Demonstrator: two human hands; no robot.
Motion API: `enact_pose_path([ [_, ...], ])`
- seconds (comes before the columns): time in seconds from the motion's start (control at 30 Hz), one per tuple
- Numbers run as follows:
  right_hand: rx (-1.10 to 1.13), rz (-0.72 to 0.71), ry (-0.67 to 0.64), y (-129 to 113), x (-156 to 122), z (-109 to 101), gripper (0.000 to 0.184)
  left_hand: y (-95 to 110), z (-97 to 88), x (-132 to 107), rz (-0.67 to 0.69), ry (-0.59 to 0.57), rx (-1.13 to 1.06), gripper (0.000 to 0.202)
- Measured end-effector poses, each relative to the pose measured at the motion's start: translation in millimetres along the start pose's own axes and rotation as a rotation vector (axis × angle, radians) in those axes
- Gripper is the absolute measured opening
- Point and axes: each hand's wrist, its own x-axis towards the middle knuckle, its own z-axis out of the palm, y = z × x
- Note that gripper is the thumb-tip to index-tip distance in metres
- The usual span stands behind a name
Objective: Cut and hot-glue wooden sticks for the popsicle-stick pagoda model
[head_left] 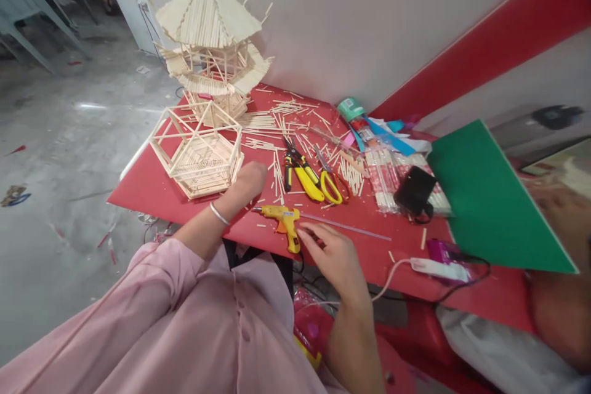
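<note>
My left hand (252,180), with a silver bangle on its wrist, is a rounded fist just right of the hexagonal stick frame (198,154). Its fingers curl out of sight, so whatever they may hold is hidden. A yellow glue gun (287,221) lies on the red table, its nozzle pointing left below that hand. Beside the gun's handle, my right hand (330,252) is open, thumb and fingers apart and nothing visible in them. A clear glue stick (346,226) extends right from the gun's rear.
Behind the frame stands a tiered stick pagoda (210,18). Pliers (302,172), scissors (330,181) and loose sticks (258,123) lie mid-table. Toward the right are stick packets (385,175), a black stand (415,191), a green board (494,197), a power strip (438,269) and another person's arm (558,314).
</note>
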Motion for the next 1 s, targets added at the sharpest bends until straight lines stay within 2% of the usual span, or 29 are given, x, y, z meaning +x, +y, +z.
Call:
enact_pose_path([
  [0.17,0.025,-0.049,0.023,-6,-5,5,0.027,5,-12.6,15,-0.050,-0.051,0.103,0.033],
  [0.43,0.051,-0.134,-0.006,-17,4,13,0.029,16,-37.6,-1,-0.087,-0.051,0.119,0.027],
  [0.7,0.042,-0.130,-0.021,-15,2,18,0.026,20,-43.1,-13,-0.050,-0.014,0.056,0.024],
  [0.87,0.045,-0.131,-0.048,-16,3,20,0.026,20,-45.1,-37,0.005,0.059,-0.027,0.024],
  [0.93,0.033,-0.117,-0.036,-16,7,18,0.027,17,-45.3,-52,0.089,0.034,-0.175,0.020],
  [1.0,0.000,-0.076,0.007,-14,15,14,0.028,12,-44.2,-66,0.097,0.028,-0.314,0.019],
])
